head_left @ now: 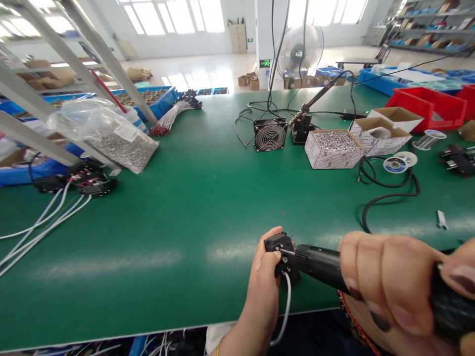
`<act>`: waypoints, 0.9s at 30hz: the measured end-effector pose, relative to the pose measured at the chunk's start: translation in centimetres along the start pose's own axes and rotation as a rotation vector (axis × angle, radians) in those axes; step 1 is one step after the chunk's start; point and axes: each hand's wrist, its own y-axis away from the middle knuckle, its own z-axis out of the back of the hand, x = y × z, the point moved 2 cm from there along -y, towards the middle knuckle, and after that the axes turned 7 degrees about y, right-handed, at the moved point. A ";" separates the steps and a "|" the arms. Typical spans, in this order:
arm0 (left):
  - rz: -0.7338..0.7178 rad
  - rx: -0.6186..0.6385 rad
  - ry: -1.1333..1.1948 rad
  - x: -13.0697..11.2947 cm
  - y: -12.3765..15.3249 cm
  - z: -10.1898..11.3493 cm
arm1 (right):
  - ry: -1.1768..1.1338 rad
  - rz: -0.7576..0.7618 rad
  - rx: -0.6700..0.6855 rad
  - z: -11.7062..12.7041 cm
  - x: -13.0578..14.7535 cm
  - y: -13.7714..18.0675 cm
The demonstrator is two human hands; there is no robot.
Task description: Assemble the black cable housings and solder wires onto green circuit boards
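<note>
My left hand (264, 277) is closed around a small black plastic housing (280, 243) with several screws on its face, held just over the near part of the green table. A white cable (288, 301) runs down from the housing past my wrist. My right hand (393, 282) grips a black electric screwdriver (321, 264), large and close to the camera. Its thin bit points left and meets a screw on the housing's face, beside my left thumb. The far side of the housing is hidden by my fingers.
A box of small screws (334, 157), a small metal-grilled fan (270, 135) and a soldering iron (315, 101) stand at the back. Solder spools (395, 163) and a black cord (389, 197) lie right. At left are black parts with white cables (91, 179) and a bag of small parts (118, 143).
</note>
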 end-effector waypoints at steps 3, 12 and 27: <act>-0.033 0.007 -0.008 -0.1 0.2 -0.3 | -0.074 0.078 -0.122 -1.1 0.6 -0.6; -0.066 0.026 -0.030 0.2 0.4 -0.2 | -0.101 0.051 -0.159 -2.1 0.5 -0.8; -0.150 0.029 -0.105 0.4 0.7 -0.3 | -0.078 0.000 -0.106 -2.9 1.1 -0.8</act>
